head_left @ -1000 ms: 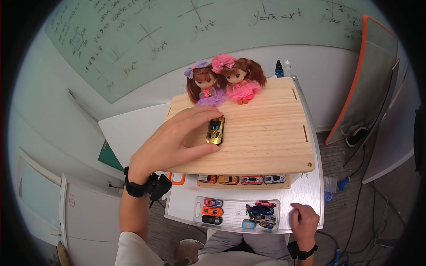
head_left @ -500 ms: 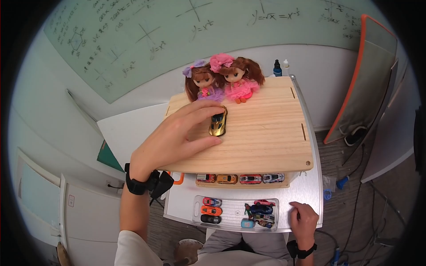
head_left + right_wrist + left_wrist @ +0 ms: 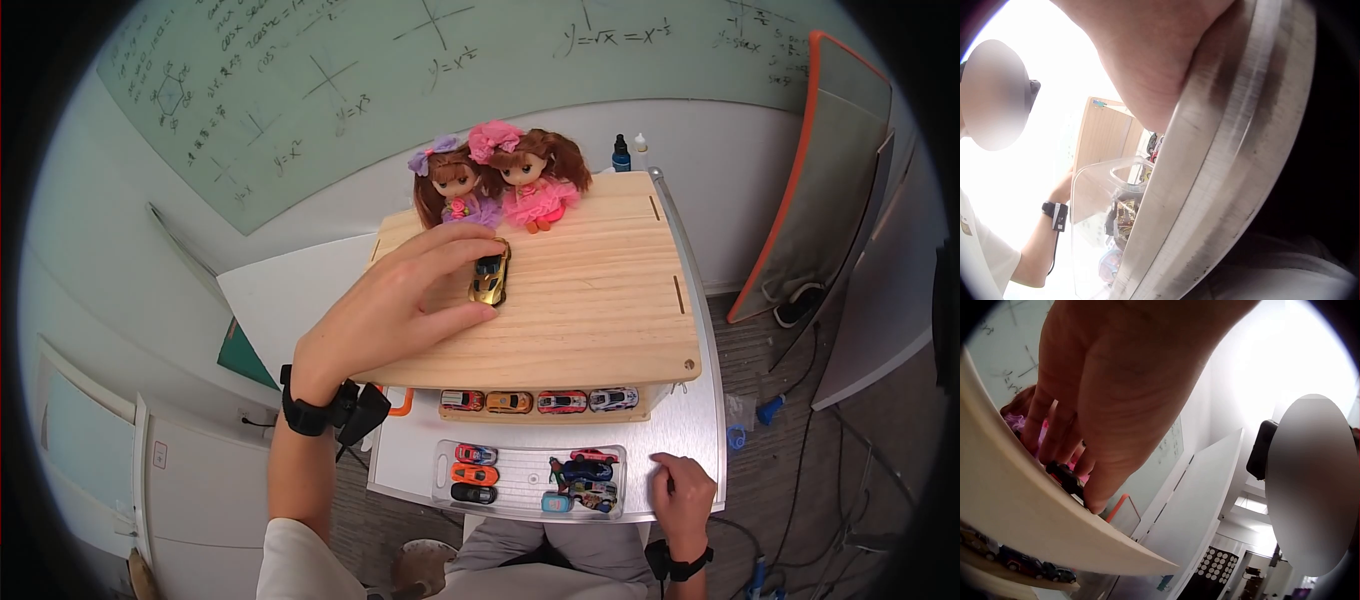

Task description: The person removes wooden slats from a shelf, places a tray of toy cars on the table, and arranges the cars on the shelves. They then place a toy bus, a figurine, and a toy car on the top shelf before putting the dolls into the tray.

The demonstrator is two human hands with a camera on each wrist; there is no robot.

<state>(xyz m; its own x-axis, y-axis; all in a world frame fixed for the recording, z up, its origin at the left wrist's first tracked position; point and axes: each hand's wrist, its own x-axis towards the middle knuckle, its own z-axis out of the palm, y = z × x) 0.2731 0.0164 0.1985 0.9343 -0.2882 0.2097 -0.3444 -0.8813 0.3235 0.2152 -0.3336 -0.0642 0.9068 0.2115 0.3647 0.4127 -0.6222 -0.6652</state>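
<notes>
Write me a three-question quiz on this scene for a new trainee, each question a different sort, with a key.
1. True or false: the left hand holds the gold toy car between its thumb and fingers.

2. Multiple choice: where is the doll in pink?
A) On the floor
B) On the wooden top, toward its back edge
C) Beneath the wooden top

3. Fill in the blank: in the head view, three toy cars lie at the left end of the clear tray; the middle one is ____.

Key: 1. True. 2. B. 3. Orange.
</notes>
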